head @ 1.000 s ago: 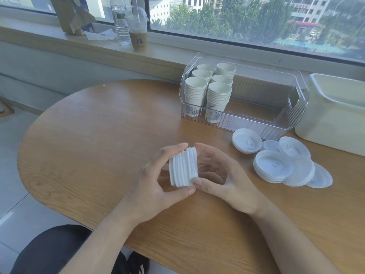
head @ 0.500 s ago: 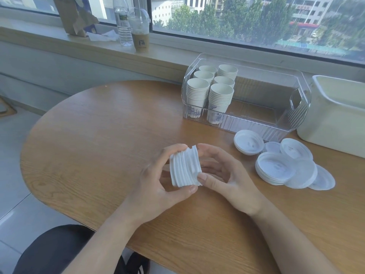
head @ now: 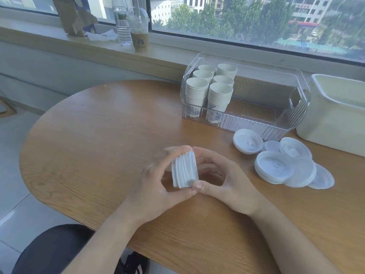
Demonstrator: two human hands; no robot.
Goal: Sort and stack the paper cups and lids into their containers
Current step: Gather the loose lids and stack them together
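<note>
A stack of white lids (head: pixel 184 170) stands on edge just above the wooden table (head: pixel 98 125), held between both hands. My left hand (head: pixel 156 186) grips its left side with thumb below and fingers over the top. From the right, my right hand (head: pixel 225 178) curls round the stack. Several stacks of white paper cups (head: pixel 209 89) stand in the left end of a clear plastic bin (head: pixel 292 111). More white lids (head: pixel 276 167) lie loose and overlapping on the table in front of that bin.
A cream plastic tub (head: pixel 335 115) sits at the right edge beside the clear bin. On the window sill stand a water bottle (head: pixel 122 22), a lidded iced drink (head: pixel 139 30) and a brown paper bag (head: pixel 73 14). My dark-clad knee (head: pixel 49 252) shows below the table's front edge.
The lid stack has tilted slightly between my hands, and my fingertips have closed in over its top. The view has shifted a little; nothing else on the table moved.
</note>
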